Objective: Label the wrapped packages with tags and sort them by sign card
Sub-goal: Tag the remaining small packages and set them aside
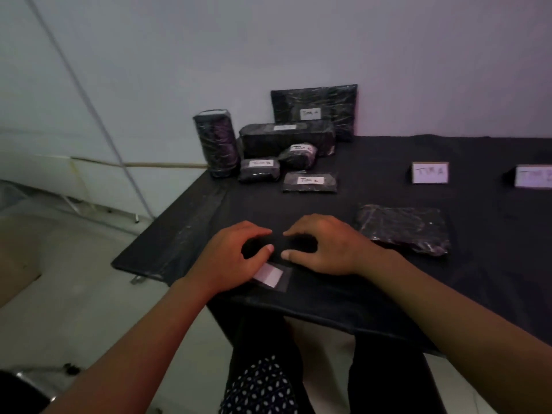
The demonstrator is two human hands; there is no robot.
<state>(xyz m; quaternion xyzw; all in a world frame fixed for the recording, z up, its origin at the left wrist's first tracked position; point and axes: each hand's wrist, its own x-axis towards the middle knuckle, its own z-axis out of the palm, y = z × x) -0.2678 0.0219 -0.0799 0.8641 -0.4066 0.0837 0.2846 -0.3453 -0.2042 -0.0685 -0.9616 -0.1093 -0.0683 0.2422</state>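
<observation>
Wrapped packages (287, 138) clustered at the table's (478, 264) far left corner, most tagged in white, one flat untagged package (404, 228) lying alone toward the middle, just right of the hands. Near the front edge, left hand (236, 255) and right hand (325, 246) side by side with fingers curled on a small black package (277, 245), a white tag (268, 274) partly under the left grip. Sign cards (430, 173) standing upright along the far right edge.

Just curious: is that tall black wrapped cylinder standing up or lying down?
Upright. The tall black wrapped cylinder stands on end at the black table's far left corner.
</observation>
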